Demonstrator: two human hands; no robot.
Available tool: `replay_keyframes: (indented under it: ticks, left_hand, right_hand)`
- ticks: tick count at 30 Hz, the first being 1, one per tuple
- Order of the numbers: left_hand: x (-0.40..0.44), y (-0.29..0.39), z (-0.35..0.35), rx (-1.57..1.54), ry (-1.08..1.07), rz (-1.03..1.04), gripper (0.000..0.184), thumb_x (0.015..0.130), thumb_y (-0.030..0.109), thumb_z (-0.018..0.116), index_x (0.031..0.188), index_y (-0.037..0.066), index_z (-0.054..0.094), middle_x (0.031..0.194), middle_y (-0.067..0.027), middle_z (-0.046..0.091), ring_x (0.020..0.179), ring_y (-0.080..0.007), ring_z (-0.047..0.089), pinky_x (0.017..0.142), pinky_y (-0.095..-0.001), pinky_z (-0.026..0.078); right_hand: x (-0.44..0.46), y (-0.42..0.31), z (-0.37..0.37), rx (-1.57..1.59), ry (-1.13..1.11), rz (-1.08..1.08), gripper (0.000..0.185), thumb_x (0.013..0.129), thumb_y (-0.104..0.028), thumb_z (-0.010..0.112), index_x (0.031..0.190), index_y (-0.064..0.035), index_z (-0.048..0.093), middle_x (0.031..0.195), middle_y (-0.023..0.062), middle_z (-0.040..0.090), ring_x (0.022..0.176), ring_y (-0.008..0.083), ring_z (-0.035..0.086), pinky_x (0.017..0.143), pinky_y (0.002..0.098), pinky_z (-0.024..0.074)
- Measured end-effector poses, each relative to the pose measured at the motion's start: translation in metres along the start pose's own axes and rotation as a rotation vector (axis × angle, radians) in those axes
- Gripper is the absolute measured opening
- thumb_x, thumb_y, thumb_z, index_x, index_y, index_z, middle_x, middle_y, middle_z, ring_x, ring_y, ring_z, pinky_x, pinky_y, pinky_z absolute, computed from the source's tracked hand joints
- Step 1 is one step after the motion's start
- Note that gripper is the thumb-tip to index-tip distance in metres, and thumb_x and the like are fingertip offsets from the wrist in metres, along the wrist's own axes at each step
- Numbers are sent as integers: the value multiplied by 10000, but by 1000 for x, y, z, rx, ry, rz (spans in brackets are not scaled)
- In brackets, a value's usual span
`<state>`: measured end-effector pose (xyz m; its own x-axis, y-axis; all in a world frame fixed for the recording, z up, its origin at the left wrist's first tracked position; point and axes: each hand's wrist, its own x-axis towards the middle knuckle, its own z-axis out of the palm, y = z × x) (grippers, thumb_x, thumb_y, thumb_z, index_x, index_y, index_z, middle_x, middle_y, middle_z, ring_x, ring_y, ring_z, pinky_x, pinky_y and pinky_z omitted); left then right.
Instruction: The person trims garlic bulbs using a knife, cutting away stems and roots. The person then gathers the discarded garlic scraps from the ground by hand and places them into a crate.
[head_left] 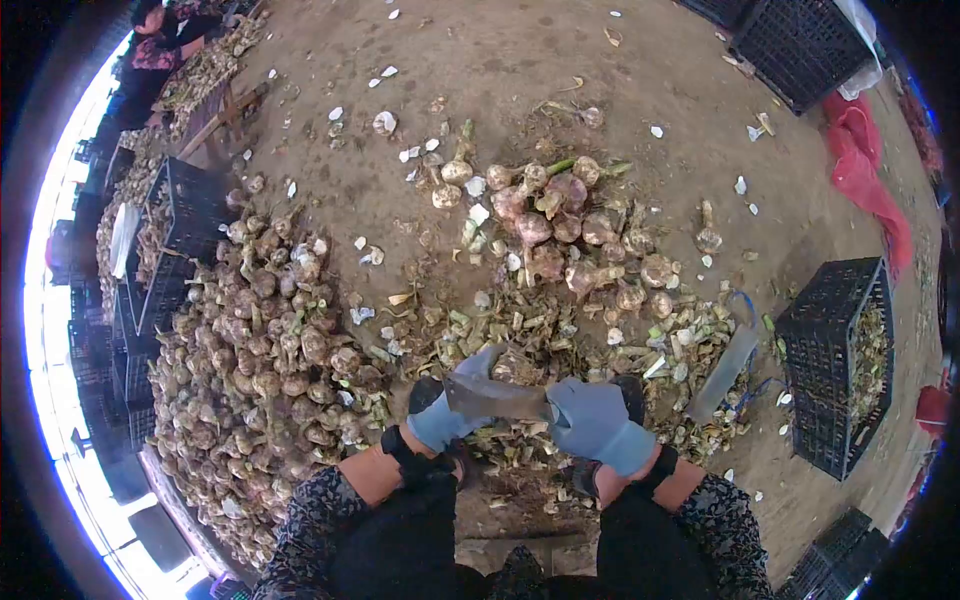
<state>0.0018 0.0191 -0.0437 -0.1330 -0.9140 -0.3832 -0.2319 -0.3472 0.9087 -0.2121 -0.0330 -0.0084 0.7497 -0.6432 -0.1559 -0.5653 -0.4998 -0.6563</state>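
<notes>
My right hand (598,422), in a blue-grey glove, is closed around the handle of a broad knife. The knife's blade (498,400) points left and crosses in front of my left hand (446,415), gloved alike. A garlic bulb (518,366) shows just beyond the blade, at the fingertips of my left hand, which are closed on it; the blade hides part of that grip. Cut garlic stalks and dry leaves (530,320) lie under and around both hands. A group of garlic bulbs with stems (565,225) lies on the ground ahead.
At left rises a large heap of garlic bulbs (265,370). Black crates stand at right (815,370), upper right (800,50) and left (195,215). A translucent flat strip (722,375) leans on the scraps at right. Red cloth (865,165) lies beyond. Another person (160,55) is at upper left.
</notes>
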Motion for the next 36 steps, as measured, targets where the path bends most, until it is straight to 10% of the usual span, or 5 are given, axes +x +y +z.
replay_keyframes:
  ticks: [16,19,27,33,36]
  left_hand:
    - [-6,44,1,-967,-232,-564,660,896,439,496,1264,-99,398,1250,-228,521,1100,-274,558,992,-370,412]
    - [-21,81,-5,4,-240,-71,571,761,331,712,1179,0,510,1078,-144,629,953,-211,617,868,-328,481]
    - [-35,17,-87,174,660,-130,434,692,95,729,1083,27,554,966,-61,615,877,-141,583,720,-282,493]
    - [-105,-90,-212,-33,1359,-136,775,769,32,690,1401,36,243,985,-78,580,782,-174,568,616,-324,491]
    - [-107,-90,-216,-428,1681,-250,602,828,40,621,1376,107,382,1071,-67,619,804,-198,604,665,-305,499]
  right_hand:
    - [0,35,14,-125,-38,70,274,660,-258,675,882,-118,597,773,113,605,676,332,619,577,442,481]
    - [-5,115,8,-227,-141,625,253,723,-285,623,862,-74,636,838,164,654,775,343,641,658,430,508]
    - [40,102,-38,-131,563,112,261,680,-198,667,919,-116,599,1175,124,589,810,321,632,684,401,512]
    - [98,112,-38,-131,233,417,208,704,-209,646,868,-103,575,1395,101,413,893,336,617,736,399,511]
    - [107,130,-21,68,400,440,398,674,-163,686,1045,-65,578,1372,121,443,972,296,615,826,358,494]
